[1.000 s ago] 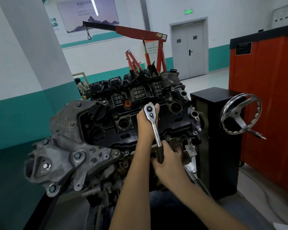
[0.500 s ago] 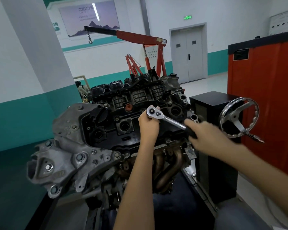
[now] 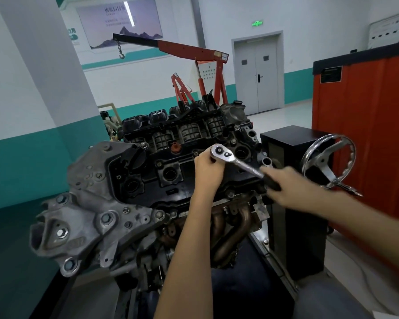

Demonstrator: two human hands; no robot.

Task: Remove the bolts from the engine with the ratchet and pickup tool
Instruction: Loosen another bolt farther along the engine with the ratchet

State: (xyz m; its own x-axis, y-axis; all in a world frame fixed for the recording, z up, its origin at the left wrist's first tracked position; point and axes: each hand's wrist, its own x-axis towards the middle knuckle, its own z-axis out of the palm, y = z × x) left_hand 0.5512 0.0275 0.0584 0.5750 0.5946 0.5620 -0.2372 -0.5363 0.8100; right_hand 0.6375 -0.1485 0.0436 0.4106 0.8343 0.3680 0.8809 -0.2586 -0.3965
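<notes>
Right, the ratchet (image 3: 237,161) is over the top of the engine (image 3: 161,192), its chrome head above the right part of the black valve cover (image 3: 148,173). The left hand (image 3: 209,168) is bunched directly under the head, fingers curled tight round whatever hangs below it; the fist hides the bolt. The right hand (image 3: 283,187) is motion-blurred, fingers wrapped and clamped on the black handle grip. The knurled shaft slants down and right from the left fingers to the right ones.

Room: just right of the right fingers, past the engine's right edge, is a spoked chrome handwheel (image 3: 323,160) with a crank knob, mounted on a black box stand (image 3: 295,215). That side is tight. Behind it is a red sheet-metal cabinet (image 3: 366,134). Left of the left fingers is an open run of valve cover with round wells, then a black oil cap (image 3: 136,155), then a rough cast grey bracket (image 3: 85,203) studded with hex bolts. Below the fingers are rusty brown manifold tubes (image 3: 240,224), curved. Beyond the fingers are a ribbed black plastic intake (image 3: 184,127) and a small red cap (image 3: 175,147).

Far behind are a red and black engine hoist (image 3: 184,48) with a hook on a chain, a grey double door (image 3: 257,74) and white and teal walls. A grey pillar (image 3: 44,77) stands at far left.
</notes>
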